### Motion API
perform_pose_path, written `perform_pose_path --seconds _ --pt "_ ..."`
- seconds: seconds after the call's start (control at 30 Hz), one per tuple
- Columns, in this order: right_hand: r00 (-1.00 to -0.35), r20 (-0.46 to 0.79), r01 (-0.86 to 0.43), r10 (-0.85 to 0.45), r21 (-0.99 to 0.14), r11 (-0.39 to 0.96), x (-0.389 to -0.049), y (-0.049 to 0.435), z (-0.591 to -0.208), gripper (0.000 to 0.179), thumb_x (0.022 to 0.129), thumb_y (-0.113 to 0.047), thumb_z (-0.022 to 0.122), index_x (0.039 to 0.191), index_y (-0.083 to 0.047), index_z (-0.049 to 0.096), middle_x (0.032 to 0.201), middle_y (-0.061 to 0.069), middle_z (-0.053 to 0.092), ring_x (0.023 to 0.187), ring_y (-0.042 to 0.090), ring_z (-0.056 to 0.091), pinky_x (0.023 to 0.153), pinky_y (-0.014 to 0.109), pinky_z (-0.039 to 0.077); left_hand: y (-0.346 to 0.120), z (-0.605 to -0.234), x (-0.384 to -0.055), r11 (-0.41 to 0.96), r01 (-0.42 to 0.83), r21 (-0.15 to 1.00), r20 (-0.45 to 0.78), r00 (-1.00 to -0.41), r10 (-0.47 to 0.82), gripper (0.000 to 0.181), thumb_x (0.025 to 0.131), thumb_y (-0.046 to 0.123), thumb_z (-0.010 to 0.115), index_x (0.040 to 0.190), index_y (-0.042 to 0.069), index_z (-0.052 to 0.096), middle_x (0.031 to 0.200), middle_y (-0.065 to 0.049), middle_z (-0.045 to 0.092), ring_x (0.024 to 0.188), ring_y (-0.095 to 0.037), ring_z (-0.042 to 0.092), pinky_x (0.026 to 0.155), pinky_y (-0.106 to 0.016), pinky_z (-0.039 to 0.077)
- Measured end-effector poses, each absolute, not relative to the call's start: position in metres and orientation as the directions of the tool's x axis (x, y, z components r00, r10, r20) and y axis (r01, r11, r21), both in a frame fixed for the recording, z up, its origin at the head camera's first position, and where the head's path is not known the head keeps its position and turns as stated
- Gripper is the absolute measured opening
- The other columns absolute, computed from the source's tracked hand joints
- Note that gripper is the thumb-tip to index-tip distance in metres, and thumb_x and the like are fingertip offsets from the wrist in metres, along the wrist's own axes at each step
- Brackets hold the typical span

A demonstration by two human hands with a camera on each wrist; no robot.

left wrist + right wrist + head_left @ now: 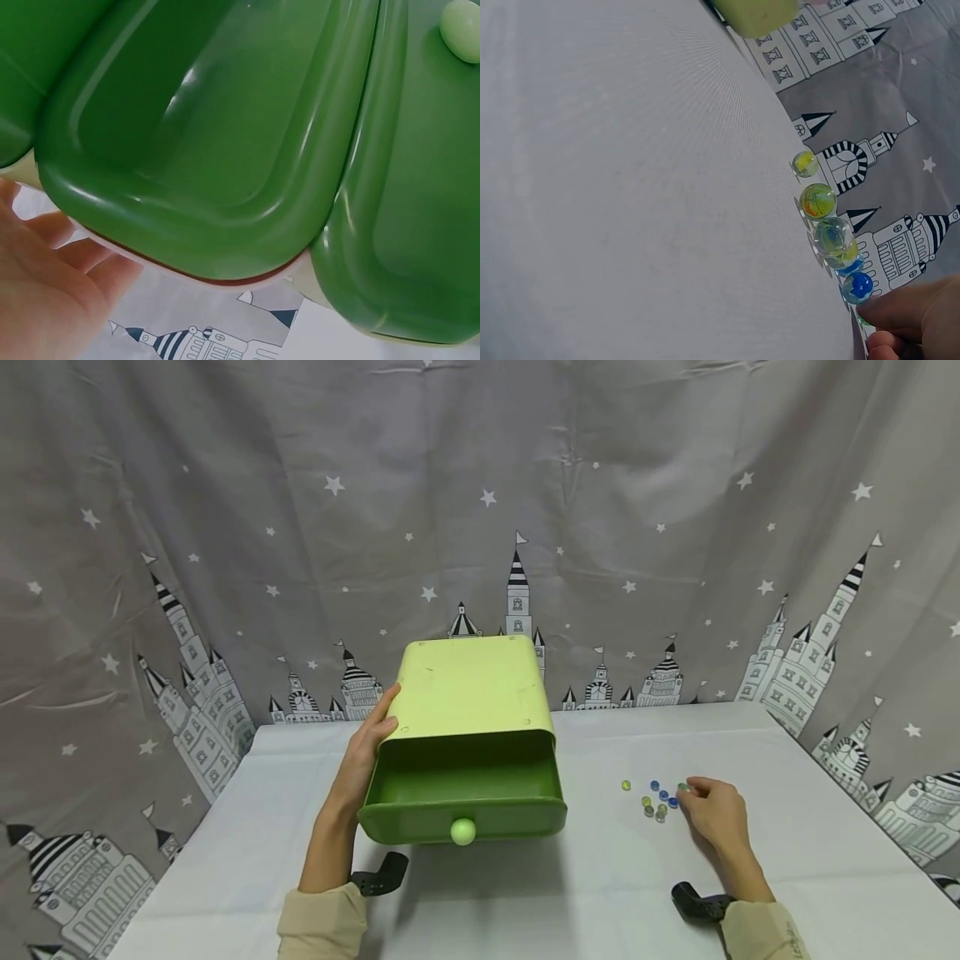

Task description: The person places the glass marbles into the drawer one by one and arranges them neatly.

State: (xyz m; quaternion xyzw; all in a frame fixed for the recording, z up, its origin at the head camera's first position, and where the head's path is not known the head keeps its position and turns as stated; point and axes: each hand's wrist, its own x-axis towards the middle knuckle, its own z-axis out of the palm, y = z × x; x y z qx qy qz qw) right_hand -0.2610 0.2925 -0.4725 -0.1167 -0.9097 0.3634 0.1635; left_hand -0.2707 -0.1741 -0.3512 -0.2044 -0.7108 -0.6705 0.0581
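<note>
A pale yellow-green box [472,685] has its dark green drawer [462,814] pulled out toward me, with a round light-green knob [463,832]. My left hand [363,760] lies against the box's left side. In the left wrist view, its fingers [112,276] touch the outer wall beside the green drawer interior [225,135]. Over on the right, my right hand [716,810] pinches a greenish glass marble [682,787] at its fingertips. Mostly hidden by the thumb in the right wrist view, that marble is near a blue marble [858,286].
Several loose marbles, including a yellow one [626,785] and a blue one [655,785], lie on the white tablecloth [615,893] between the box and my right hand. A grey curtain [637,510] with castles and stars hangs behind the table.
</note>
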Motion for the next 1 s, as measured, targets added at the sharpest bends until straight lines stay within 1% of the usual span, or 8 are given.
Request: perform_pose_path --seconds 0.23,0.43,0.73,1.0 --pt "-0.921 0.221 0.085 0.321 -0.69 0.719 -0.2606 0.2924 -0.4733 0.036 0.089 -0.004 0.065 0.117 0.018 0.061 0.087 0.022 0.063 0.081 0.034 0.053 0.069 0.041 0.041 -0.1738 -0.3516 -0.2704 0.021 0.362 0.932 0.35 -0.913 0.21 0.059 0.103 0.025 0.034 0.159 0.016 0.019 0.163 -0.001 0.009 0.148 -0.019 0.007 0.115 -0.05 0.01" --pt "-0.917 0.237 0.078 0.321 -0.682 0.728 -0.2611 0.2927 -0.4746 0.033 0.088 -0.003 0.065 0.114 0.017 0.063 0.083 0.018 0.062 0.079 0.032 0.053 0.068 0.04 0.039 -0.1731 -0.3512 -0.2697 0.012 0.36 0.933 0.349 -0.913 0.21 0.058 0.104 0.025 0.033 0.159 0.016 0.019 0.164 -0.002 0.009 0.148 -0.019 0.007 0.115 -0.051 0.01" --pt "-0.908 0.251 0.078 0.336 -0.686 0.723 -0.263 0.2924 -0.4742 0.024 0.088 -0.003 0.066 0.103 0.015 0.067 0.083 0.019 0.064 0.077 0.032 0.055 0.067 0.039 0.04 -0.1728 -0.351 -0.2701 -0.006 0.356 0.934 0.349 -0.913 0.212 0.058 0.104 0.025 0.033 0.159 0.015 0.018 0.163 -0.002 0.01 0.147 -0.019 0.009 0.115 -0.05 0.01" --pt "-0.9 0.253 0.086 0.354 -0.695 0.714 -0.2614 0.2913 -0.4738 0.022 0.088 -0.005 0.067 0.099 0.014 0.068 0.081 0.018 0.064 0.076 0.032 0.055 0.066 0.04 0.039 -0.1727 -0.3507 -0.2695 -0.014 0.358 0.934 0.352 -0.911 0.215 0.058 0.104 0.025 0.033 0.159 0.015 0.018 0.163 -0.003 0.01 0.147 -0.019 0.009 0.115 -0.051 0.011"
